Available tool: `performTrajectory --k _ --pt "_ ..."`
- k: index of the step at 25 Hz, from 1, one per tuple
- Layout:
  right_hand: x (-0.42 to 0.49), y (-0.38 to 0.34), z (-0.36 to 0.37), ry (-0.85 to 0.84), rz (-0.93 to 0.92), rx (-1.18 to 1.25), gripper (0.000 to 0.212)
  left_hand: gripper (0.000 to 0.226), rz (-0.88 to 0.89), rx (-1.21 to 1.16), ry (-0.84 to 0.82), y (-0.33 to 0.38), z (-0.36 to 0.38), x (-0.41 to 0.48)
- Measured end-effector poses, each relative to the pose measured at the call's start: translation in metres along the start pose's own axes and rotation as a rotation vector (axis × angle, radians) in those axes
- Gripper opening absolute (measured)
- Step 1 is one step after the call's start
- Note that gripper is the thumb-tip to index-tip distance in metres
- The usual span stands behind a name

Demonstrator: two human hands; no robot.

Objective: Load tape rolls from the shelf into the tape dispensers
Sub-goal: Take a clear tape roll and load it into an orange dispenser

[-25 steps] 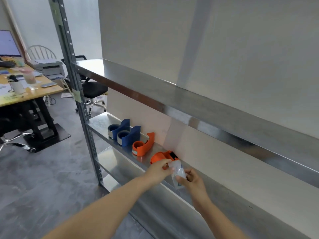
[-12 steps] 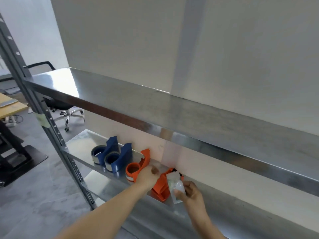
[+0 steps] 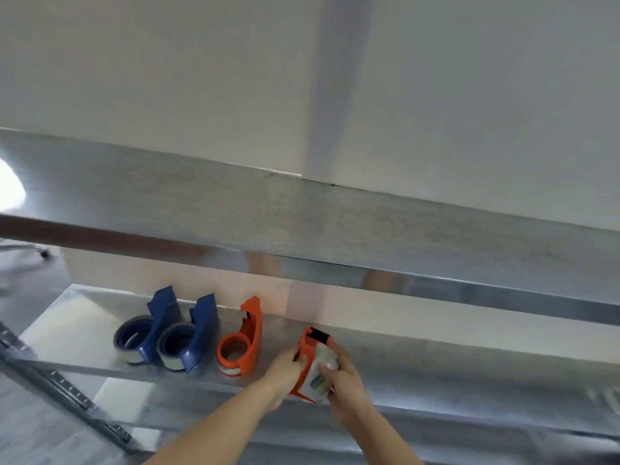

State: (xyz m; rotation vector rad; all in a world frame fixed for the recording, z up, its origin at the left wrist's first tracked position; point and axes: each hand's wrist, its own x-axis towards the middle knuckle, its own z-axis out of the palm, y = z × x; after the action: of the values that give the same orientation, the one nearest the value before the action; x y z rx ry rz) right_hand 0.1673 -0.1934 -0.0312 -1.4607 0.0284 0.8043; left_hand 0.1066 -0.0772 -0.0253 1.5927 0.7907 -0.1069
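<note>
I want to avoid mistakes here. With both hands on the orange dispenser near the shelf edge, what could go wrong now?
The held orange dispenser sits near the front edge of the shelf, so it might slip off if the left hand loosens. The right hand covers the clear tape roll, so it could seat crooked unseen. Fingers are close to the black end, possibly the cutter.

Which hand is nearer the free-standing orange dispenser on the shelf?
Left. The left hand sits just right of that orange dispenser, gripping the near side of the held dispenser. The right hand is on the held dispenser's far side.
</note>
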Motion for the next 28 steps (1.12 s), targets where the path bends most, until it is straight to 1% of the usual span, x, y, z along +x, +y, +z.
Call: performTrajectory --k 2,4,6,8,9,10,11,12,14,16,18,19,21,23,25,26,28 --pt "-0.005 -0.002 0.009 -0.001 -0.011 0.037 0.035 0.024 0.010 -0.109 -0.089 0.005 -0.003 -0.008" --pt "-0.010 -0.006 0.017 0.040 -0.052 0.028 0.029 0.026 0.028 -0.204 -0.166 0.007 -0.004 -0.015" --pt "-0.016 -0.008 0.026 0.057 -0.076 -0.005 0.025 0.030 0.060 -0.221 -0.240 0.006 -0.009 -0.021" --pt "-0.022 -0.009 0.030 0.061 -0.114 -0.144 0.025 0.041 0.124 -0.183 -0.314 0.002 -0.017 -0.023" --pt "-0.023 -0.009 0.032 0.100 -0.154 -0.255 0.025 0.048 0.163 -0.150 -0.343 -0.002 -0.022 -0.024" --pt "-0.023 -0.010 0.034 0.180 -0.223 -0.374 0.023 0.052 0.191 -0.117 -0.357 -0.005 -0.028 -0.025" --pt "-0.024 -0.012 0.035 0.274 -0.307 -0.479 0.022 0.054 0.216 -0.088 -0.367 -0.006 -0.035 -0.027" --pt "-0.023 -0.015 0.036 0.330 -0.377 -0.547 0.020 0.054 0.236 -0.070 -0.371 -0.006 -0.039 -0.029" --pt "-0.025 -0.026 0.040 0.328 -0.430 -0.620 0.020 0.051 0.263 -0.072 -0.385 -0.003 -0.045 -0.037" --pt "-0.026 -0.038 0.044 0.315 -0.450 -0.727 0.021 0.047 0.258 -0.135 -0.375 0.004 -0.047 -0.045" --pt "-0.025 -0.048 0.047 0.318 -0.514 -0.852 0.017 0.039 0.268 -0.188 -0.294 0.012 -0.045 -0.050" --pt "-0.026 -0.053 0.050 0.302 -0.544 -0.873 0.016 0.032 0.274 -0.207 -0.243 0.019 -0.044 -0.053" --pt "-0.025 -0.061 0.054 0.265 -0.566 -0.833 0.014 0.022 0.271 -0.226 -0.162 0.028 -0.043 -0.053" --pt "-0.024 -0.070 0.055 0.276 -0.570 -0.770 0.015 0.025 0.283 -0.246 -0.173 0.031 -0.047 -0.054" --pt "-0.021 -0.082 0.051 0.297 -0.504 -0.554 0.017 0.040 0.306 -0.230 -0.236 0.031 -0.050 -0.060" --pt "-0.020 -0.087 0.049 0.312 -0.477 -0.494 0.018 0.050 0.315 -0.213 -0.256 0.029 -0.050 -0.062" --pt "-0.018 -0.096 0.045 0.357 -0.475 -0.551 0.019 0.064 0.334 -0.210 -0.276 0.027 -0.050 -0.065"
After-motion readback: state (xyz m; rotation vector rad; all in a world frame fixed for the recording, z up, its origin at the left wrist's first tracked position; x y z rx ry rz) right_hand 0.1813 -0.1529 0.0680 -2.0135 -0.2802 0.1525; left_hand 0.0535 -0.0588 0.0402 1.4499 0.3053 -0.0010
